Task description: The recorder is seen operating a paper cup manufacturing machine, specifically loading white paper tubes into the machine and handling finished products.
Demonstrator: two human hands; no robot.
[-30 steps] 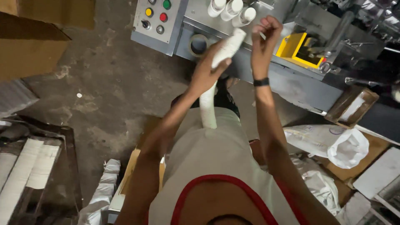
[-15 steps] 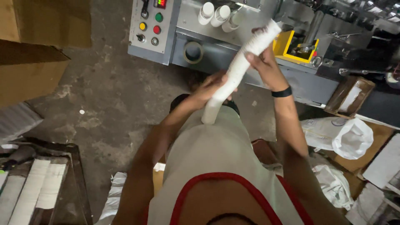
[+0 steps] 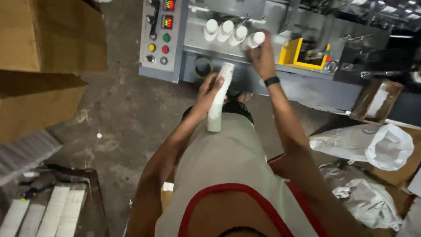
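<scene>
A: Step? Loading cups, looks like. Left hand [image 3: 209,90] wrapped shut round a tall white stack of paper cups [image 3: 219,97], its base resting on the lap.
B: Right hand [image 3: 262,56]?
A: Up at the grey machine [image 3: 263,19], fingers closed on the rightmost of 4 white cup stacks [image 3: 253,39]. Next likely needs seating it straight.

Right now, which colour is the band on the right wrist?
Black; the wristband shows clearly in the head view.
</scene>
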